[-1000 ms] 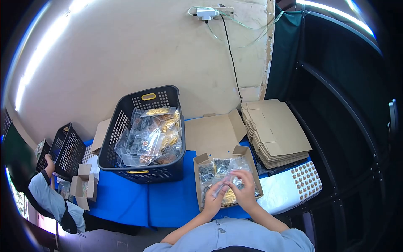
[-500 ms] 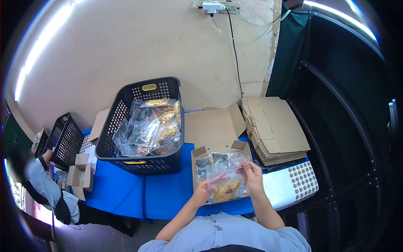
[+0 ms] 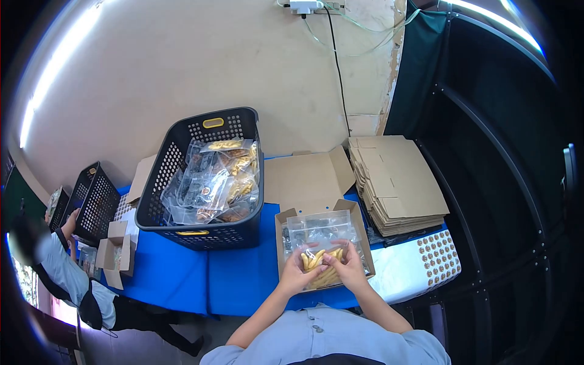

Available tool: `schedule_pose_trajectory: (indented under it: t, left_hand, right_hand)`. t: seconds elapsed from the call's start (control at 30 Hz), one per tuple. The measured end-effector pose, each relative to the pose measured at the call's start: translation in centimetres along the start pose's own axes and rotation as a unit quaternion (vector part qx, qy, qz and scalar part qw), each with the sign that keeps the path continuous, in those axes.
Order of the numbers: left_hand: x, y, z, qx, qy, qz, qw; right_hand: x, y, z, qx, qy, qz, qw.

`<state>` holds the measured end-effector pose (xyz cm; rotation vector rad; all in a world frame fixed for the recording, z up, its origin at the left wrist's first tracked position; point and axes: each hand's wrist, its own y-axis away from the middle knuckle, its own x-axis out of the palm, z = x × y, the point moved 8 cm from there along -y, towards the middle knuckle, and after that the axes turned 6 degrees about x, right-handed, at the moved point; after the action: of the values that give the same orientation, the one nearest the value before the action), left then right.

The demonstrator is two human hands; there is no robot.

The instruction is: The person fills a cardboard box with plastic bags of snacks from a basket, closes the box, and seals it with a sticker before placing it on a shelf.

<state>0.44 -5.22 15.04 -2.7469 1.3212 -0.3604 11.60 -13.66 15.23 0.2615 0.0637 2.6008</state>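
Observation:
A clear zip bag of yellow, finger-shaped snacks [image 3: 323, 267] is held between my two hands, over the open cardboard box [image 3: 371, 263]. My left hand [image 3: 296, 271] grips the bag's left side, and my right hand [image 3: 351, 267] has its right side, the thumb pressing on the front. The bag's empty upper part [image 3: 319, 226] points away from me, zip strip at the far end. Other clear packets [image 3: 360, 243] lie in the box, mostly hidden under the bag. The box's lid [image 3: 304, 179] is folded back toward the wall.
Left of the box, a dark basket [image 3: 201, 239] holds several snack bags [image 3: 210, 179]. Flattened cartons [image 3: 401, 176] are stacked at right, behind a sheet of round stickers [image 3: 438, 258]. A co-worker [image 3: 79, 267] stands far left beside another basket [image 3: 94, 204] and a small open box [image 3: 115, 255].
The bag has turned in my hands: its snack-filled part now lies between my palms with the zip end away from me. My right hand has come down from the bag's upper edge.

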Motion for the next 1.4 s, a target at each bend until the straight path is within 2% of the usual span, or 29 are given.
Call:
schedule_pose_trajectory:
  t: [0.07, 0.13, 0.17, 0.2, 0.23, 0.27, 0.33, 0.4, 0.47, 0.53, 0.6, 0.63, 0.67, 0.7, 0.73, 0.77, 0.8, 0.87, 0.9, 0.93, 0.97, 1.0, 1.03, 1.17, 1.23, 1.27, 1.33, 1.4]
  left_hand:
    - [0.1, 0.1, 0.3, -0.007, 0.016, 0.018, 1.0]
    - [1.0, 0.2, -0.2, 0.04, 0.024, 0.072, 0.996]
    - [0.9, 0.4, 0.6, 0.015, 0.012, 0.087, 0.996]
    - [0.5, 0.5, 0.6, 0.016, 0.012, 0.086, 0.996]
    - [0.9, 0.7, 0.7, 0.0, -0.007, 0.139, 0.99]
    - [1.5, 1.0, 1.0, -0.015, -0.027, 0.191, 0.981]
    - [1.7, 1.2, -0.1, -0.028, 0.02, 0.183, 0.982]
    - [-0.5, 0.8, 0.5, -0.055, 0.063, 0.042, 0.996]
    - [-1.3, -0.1, 0.6, -0.027, 0.063, 0.032, 0.997]
    - [-1.3, -0.2, 1.3, -0.099, 0.004, 0.088, 0.991]
    - [-1.1, -0.4, 0.1, -0.08, -0.02, 0.098, 0.992]
    - [-1.4, -0.6, -1.0, -0.056, 0.021, 0.064, 0.996]
    - [-1.8, -0.8, -1.6, -0.032, 0.062, 0.03, 0.997]
    - [-2.3, -1.0, -1.2, -0.031, 0.062, 0.03, 0.997]
    - [-3.7, -1.3, -1.0, 0.003, 0.048, -0.006, 0.999]
    - [-4.8, -1.4, -1.0, 0.038, 0.034, -0.041, 0.998]
    - [-4.6, -1.4, -1.1, 0.039, 0.034, -0.041, 0.998]
    - [-2.1, -0.8, -1.1, 0.022, -0.021, 0.086, 0.996]
    - [-0.3, -0.4, -1.5, 0.027, -0.002, 0.109, 0.994]
    - [0.5, 0.0, -0.6, 0.027, -0.004, 0.11, 0.994]
    - [1.1, 0.3, 0.1, 0.059, -0.016, 0.103, 0.993]
    - [1.6, 0.3, -0.3, 0.091, -0.029, 0.096, 0.991]
    - [1.8, 0.4, -0.3, 0.05, 0.034, 0.076, 0.995]
    - [0.7, 0.3, 1.3, 0.046, -0.018, 0.032, 0.998]
    - [0.9, 0.6, 2.4, -0.032, -0.079, 0.071, 0.994]
    - [1.2, 0.7, 2.3, -0.032, -0.079, 0.072, 0.994]
    - [1.7, 0.9, -0.1, 0.035, -0.062, 0.032, 0.997]
    - [1.4, 0.9, -0.6, 0.029, -0.063, 0.038, 0.997]
  right_hand:
    - [-0.2, -0.2, 0.0, -0.011, -0.006, -0.014, 1.0]
    - [-1.1, -0.4, -0.4, 0.025, -0.094, -0.04, 0.994]
    - [-1.4, -0.6, -0.2, 0.026, -0.093, -0.039, 0.995]
    - [-2.4, -0.9, 0.5, -0.013, -0.108, -0.063, 0.992]
    - [-3.4, -1.0, 1.1, -0.051, -0.124, -0.086, 0.987]
    - [-4.4, -1.0, 1.1, -0.051, -0.123, -0.085, 0.987]
    - [-4.3, -1.1, 1.0, -0.008, -0.107, 0.023, 0.994]
    - [-3.8, -0.5, 0.9, -0.014, -0.068, 0.027, 0.997]
    - [-2.7, -0.1, 0.7, 0.003, 0.032, 0.029, 0.999]
    - [-2.6, -0.1, 0.9, 0.018, 0.045, 0.029, 0.998]
    - [-2.6, -0.2, 1.1, 0.019, 0.034, 0.054, 0.998]
    - [-2.8, -0.3, 1.3, 0.019, 0.033, 0.055, 0.998]
    - [-3.5, -0.4, 1.7, 0.003, 0.015, 0.031, 0.999]
    - [-4.1, -0.4, 2.2, -0.013, -0.002, 0.007, 1.0]
    - [-4.1, -0.5, 2.6, -0.014, -0.002, 0.007, 1.0]
    - [-4.7, -0.5, 3.6, -0.045, 0.0, -0.034, 0.998]
    - [-5.3, -0.3, 4.4, -0.076, 0.0, -0.074, 0.994]
    - [-4.2, 0.2, 4.0, -0.105, 0.039, -0.06, 0.992]
    - [-2.3, 0.6, 4.0, -0.116, 0.12, -0.03, 0.986]
    - [-0.5, 0.9, 4.1, -0.127, 0.2, 0.0, 0.972]
    - [0.6, 1.0, 4.4, -0.129, 0.199, 0.0, 0.972]
    - [2.4, 1.6, 5.6, -0.194, 0.28, 0.009, 0.94]
    - [3.7, 2.1, 6.4, -0.257, 0.359, 0.017, 0.897]
    - [2.7, 0.7, 4.7, -0.26, 0.35, 0.059, 0.898]
    - [1.8, 0.2, 4.4, -0.263, 0.361, 0.024, 0.895]
    - [1.7, 0.2, 4.3, -0.263, 0.361, 0.023, 0.895]
    - [0.6, 0.4, 6.4, -0.216, 0.355, -0.103, 0.904]
    - [-0.1, -0.3, 5.1, -0.196, 0.324, -0.11, 0.919]
